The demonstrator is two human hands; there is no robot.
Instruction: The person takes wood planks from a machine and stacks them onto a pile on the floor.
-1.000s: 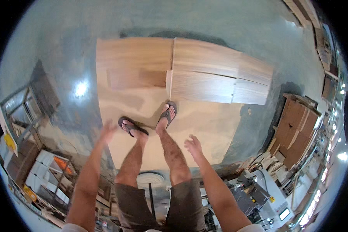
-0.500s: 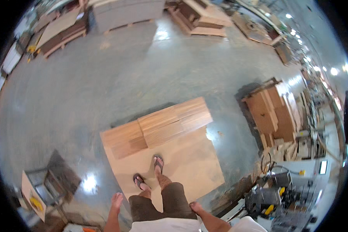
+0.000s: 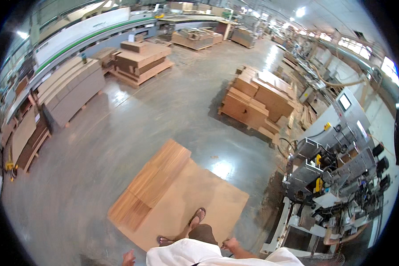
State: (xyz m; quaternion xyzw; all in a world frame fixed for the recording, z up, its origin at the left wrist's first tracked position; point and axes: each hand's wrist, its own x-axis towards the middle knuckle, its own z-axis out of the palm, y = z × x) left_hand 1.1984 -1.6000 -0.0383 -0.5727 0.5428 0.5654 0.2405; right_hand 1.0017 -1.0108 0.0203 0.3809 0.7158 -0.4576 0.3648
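Note:
My left hand (image 3: 128,258) hangs beside my body at the lower edge, its fingers loosely apart, holding nothing that shows. On the other side my right hand (image 3: 230,244) hangs near my dark shorts, with loosely bent fingers and nothing visible in it. Both hands are well above the floor and apart from the boards. Under my sandalled feet lies a large tan sheet (image 3: 199,184). Along its left side rest several wood-grain panels (image 3: 153,181), laid flat edge to edge.
A machine (image 3: 328,168) with a control cabinet and yellow parts stands close on the right. Ahead is a pallet of stacked brown boards (image 3: 257,99). More board stacks (image 3: 139,60) and a grey-sided stack (image 3: 73,95) line the far left, before a long white machine (image 3: 82,37).
My view has swung right and up, showing more of the hall and the machine. The sheet and panels appear turned and lower. Both hands sit lower in the picture.

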